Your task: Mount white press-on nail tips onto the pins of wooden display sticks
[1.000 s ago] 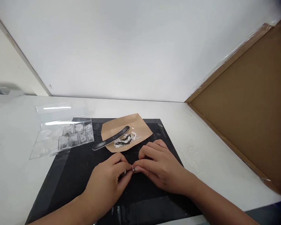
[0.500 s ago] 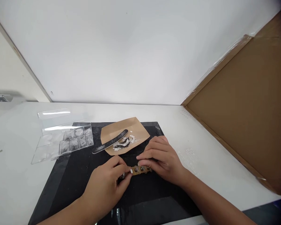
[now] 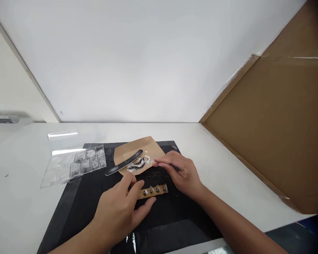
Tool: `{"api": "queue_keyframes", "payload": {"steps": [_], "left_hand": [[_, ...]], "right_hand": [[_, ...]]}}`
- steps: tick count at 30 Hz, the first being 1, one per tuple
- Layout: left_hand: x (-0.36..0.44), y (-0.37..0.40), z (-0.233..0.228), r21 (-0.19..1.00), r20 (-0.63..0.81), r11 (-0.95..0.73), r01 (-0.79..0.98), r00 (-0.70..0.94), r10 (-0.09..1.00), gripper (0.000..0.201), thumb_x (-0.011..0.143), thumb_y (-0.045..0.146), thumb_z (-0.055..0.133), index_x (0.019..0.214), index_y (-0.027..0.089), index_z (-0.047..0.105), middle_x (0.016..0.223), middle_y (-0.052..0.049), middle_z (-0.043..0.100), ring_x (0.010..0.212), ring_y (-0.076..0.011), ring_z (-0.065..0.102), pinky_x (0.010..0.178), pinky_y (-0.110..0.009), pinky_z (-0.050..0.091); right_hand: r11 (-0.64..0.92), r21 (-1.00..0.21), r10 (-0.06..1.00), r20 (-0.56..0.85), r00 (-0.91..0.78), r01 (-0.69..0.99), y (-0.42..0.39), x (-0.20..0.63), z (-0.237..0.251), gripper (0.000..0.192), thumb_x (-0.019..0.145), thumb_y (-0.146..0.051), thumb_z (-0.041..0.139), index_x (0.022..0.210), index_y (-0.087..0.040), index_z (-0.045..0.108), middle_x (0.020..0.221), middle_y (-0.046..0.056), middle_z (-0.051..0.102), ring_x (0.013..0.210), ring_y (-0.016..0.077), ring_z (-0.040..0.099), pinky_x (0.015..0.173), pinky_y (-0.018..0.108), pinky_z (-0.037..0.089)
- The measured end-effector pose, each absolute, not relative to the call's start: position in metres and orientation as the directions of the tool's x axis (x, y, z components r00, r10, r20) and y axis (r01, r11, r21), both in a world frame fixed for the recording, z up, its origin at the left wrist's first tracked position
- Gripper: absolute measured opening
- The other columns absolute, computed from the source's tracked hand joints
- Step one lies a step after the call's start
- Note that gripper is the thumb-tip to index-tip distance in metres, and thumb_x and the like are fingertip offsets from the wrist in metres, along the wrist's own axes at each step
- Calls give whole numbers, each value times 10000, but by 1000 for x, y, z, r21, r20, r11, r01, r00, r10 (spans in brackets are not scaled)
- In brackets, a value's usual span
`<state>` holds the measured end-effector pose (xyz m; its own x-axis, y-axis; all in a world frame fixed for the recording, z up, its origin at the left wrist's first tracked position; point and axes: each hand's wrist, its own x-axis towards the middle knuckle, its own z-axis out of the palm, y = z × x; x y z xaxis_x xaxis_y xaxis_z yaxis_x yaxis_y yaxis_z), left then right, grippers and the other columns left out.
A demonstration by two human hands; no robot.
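While bent over a black mat [image 3: 90, 204] on the white counter [image 3: 228, 169], left hand [image 3: 119, 211] noted at the near left end of a small tan strip [image 3: 153, 191], fingers and thumb closed lightly about that end, pinning it flat against the mat. Strip lying roughly level across the mat centre, bearing a row of four small studs or tips, detail too fine to confirm. Right hand [image 3: 182, 171] placed just beyond the strip's right end, apart from it, fingers extended leftward and drawn together, fingertips reaching the near right edge of a brown paper sheet [image 3: 137, 150]; whether anything is pinched between them cannot be told. Hands apart from each other, strip between them. Brown paper sheet resting at the far side of the mat, carrying a dark nail file [image 3: 124, 162] laid diagonally, its lower end overhanging onto the mat, and beside it a small heap of white chips [image 3: 140, 164] mixed with dark scraps. Clear compartment box [image 3: 74, 165] positioned to the left, lid open, half on the mat and half on the counter, holding pale pieces. Cardboard panel [image 3: 275, 127] standing along the right side of the counter.
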<state>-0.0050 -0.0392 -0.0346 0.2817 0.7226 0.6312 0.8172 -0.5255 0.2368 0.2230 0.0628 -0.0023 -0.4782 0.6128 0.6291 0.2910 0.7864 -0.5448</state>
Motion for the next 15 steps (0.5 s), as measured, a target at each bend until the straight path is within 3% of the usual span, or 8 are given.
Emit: {"api": "queue_keyframes", "payload": {"steps": [3, 6, 8, 11, 15], "left_hand": [[-7, -37, -24, 311, 697, -612, 727, 263, 667, 351, 962, 275, 735, 1278, 146, 658, 1009, -95, 658, 855, -200, 692, 718, -283, 575], [-12, -30, -17, 416, 713, -598, 685, 162, 682, 453, 994, 212, 687, 1437, 184, 596, 1106, -117, 651, 1034, -242, 668, 910, -360, 587], [-16, -25, -17, 458, 709, -563, 688, 99, 698, 532, 1017, 222, 667, 1530, 211, 529, 1200, -135, 642, 1110, -261, 652, 979, -410, 580], [-21, -18, -19, 472, 712, -573, 670, 94, 696, 581, 1026, 221, 667, 1579, 233, 488, 1276, -143, 647, 1173, -271, 647, 1008, -430, 579], [-23, -15, -17, 446, 744, -629, 637, 126, 656, 501, 1015, 142, 675, 1497, 251, 593, 1141, -88, 713, 1075, -227, 667, 959, -383, 575]], "right_hand": [[786, -502, 617, 596, -514, 361, 69, 217, 10, 322, 1090, -220, 595, 1391, -312, 663, 1179, 17, 825, 1051, 201, 733, 938, 386, 592], [818, -403, 574, 546, -610, 410, 77, 205, 23, 750, 1005, -417, 747, 1641, -343, 356, 1412, 61, 730, 1261, 271, 677, 1078, 503, 541], [834, -354, 552, 557, -620, 424, 79, 194, 27, 942, 955, -519, 783, 1687, -331, 221, 1482, 90, 681, 1326, 311, 639, 1115, 554, 500], [813, -341, 573, 613, -544, 472, 76, 180, 23, 958, 976, -569, 732, 1695, -295, 161, 1486, 118, 674, 1350, 344, 625, 1121, 579, 465], [787, -356, 592, 666, -453, 505, 65, 170, 11, 923, 1009, -617, 655, 1695, -271, 143, 1464, 139, 685, 1372, 372, 616, 1135, 594, 427]]}}
